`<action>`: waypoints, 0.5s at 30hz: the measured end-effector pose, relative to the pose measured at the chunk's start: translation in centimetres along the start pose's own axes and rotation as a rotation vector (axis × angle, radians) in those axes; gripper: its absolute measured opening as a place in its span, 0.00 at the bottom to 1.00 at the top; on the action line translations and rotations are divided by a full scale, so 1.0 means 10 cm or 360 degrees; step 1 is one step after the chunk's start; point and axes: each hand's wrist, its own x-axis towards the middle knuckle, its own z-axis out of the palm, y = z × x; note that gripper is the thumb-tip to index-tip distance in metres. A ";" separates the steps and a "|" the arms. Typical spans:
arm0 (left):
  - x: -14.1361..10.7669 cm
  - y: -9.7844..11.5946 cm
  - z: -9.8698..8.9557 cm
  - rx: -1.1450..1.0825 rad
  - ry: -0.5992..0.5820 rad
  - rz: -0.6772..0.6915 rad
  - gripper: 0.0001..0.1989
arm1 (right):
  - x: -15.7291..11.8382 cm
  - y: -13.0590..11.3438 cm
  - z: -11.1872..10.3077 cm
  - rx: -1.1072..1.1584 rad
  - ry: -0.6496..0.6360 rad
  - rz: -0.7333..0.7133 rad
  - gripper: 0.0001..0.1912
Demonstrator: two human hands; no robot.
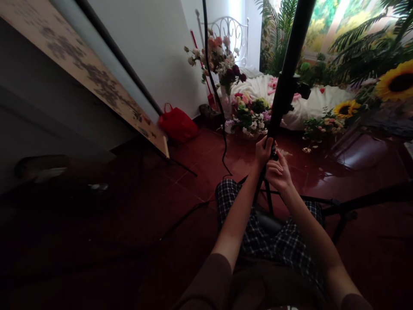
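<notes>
A black light stand (278, 101) rises at a tilt between my knees, its top running out of view. My left hand (263, 153) is wrapped round the pole. Just below and to the right, my right hand (278, 173) has its fingers curled, thumb and forefinger at a small black lower knob (274, 153) on the pole. The fingers partly hide this knob. Higher up, a second black knob (302, 90) sticks out to the right, with neither hand on it. The stand's legs spread near the floor between my legs.
A black cable (213, 82) hangs left of the pole to the red tiled floor (193, 189). A patterned panel (97, 77) leans at left, near a red bag (178, 123). Flowers (253, 116) and a white-draped bed (314, 107) stand behind. Another black stand (364, 200) lies at right.
</notes>
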 end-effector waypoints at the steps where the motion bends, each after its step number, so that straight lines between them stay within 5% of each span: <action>1: 0.00 -0.01 0.00 0.0000 0.0002 0.0000 0.29 | 0.02 0.02 0.01 -0.0010 0.0033 -0.0047 0.24; 8: -0.02 -0.01 -0.01 0.0017 0.0012 -0.0059 0.28 | 0.12 0.15 -0.07 -0.0762 0.0298 -0.0507 0.22; 15: -0.03 0.06 -0.01 -0.0063 -0.0039 -0.0080 0.29 | 0.03 -0.15 -0.22 -0.1986 0.0106 -0.0849 0.25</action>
